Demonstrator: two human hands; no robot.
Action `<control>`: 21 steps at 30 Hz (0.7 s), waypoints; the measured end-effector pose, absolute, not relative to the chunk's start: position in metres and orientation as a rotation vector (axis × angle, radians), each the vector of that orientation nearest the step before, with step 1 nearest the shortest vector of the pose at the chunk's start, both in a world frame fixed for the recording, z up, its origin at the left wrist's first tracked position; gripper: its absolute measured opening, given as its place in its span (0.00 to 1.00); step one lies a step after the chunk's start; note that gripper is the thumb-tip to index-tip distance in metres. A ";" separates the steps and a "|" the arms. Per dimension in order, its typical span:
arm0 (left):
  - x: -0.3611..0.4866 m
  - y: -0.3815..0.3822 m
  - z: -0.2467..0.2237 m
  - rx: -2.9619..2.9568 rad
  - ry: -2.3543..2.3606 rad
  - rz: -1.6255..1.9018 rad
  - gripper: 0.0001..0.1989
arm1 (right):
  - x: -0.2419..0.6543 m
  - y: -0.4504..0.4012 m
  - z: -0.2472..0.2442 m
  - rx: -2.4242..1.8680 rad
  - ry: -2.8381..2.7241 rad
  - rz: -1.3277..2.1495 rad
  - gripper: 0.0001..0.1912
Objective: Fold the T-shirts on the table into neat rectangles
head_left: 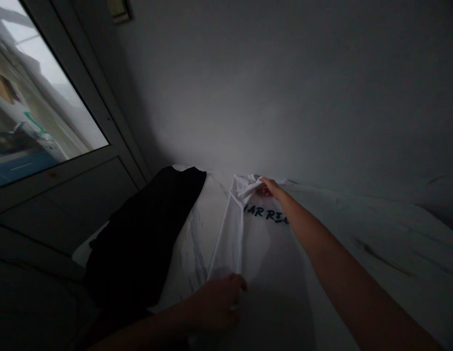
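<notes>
Two bare hands work a white shirt (273, 253) laid out on a pale, streaked worktop (339, 207) in a dimly lit room. The right hand (270, 187), at the far end of the garment, pinches a bunched fold of fabric between thumb and fingers, above a line of dark lettering (265, 213) partly hidden by the forearm. The left hand (219, 298), nearer the camera and deep in shadow, closes on the long folded strip along the shirt's left side. The hands are well apart, with the strip stretching between them. To the left, a black garment (138, 239) lies on the same worktop, separated from the shirt by a band of streaked surface. A plain grey wall (285, 97) rises behind, and at left stands a door (65, 195) with a bright glass pane (47, 87).
</notes>
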State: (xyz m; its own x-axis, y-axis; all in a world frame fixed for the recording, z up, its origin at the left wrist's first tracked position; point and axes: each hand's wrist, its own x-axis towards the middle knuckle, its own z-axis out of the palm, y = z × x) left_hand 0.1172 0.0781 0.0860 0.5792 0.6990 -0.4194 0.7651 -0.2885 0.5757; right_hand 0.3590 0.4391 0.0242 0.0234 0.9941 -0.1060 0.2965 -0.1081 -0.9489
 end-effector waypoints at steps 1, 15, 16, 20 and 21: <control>0.118 0.077 0.088 2.051 1.129 -0.151 0.28 | 0.361 0.441 0.026 -1.538 -1.371 1.117 0.12; 0.100 0.277 0.120 2.352 1.059 0.062 0.13 | 0.383 0.433 0.028 -1.411 -1.505 1.202 0.07; 0.104 0.312 0.119 2.457 1.290 0.157 0.14 | 0.385 0.431 0.028 -1.407 -1.520 1.203 0.07; 0.126 0.421 0.105 2.576 1.734 0.207 0.17 | 0.393 0.427 0.033 -1.405 -1.595 1.218 0.09; 0.130 0.438 0.099 2.581 1.740 0.191 0.17 | 0.395 0.427 0.034 -1.405 -1.649 1.218 0.10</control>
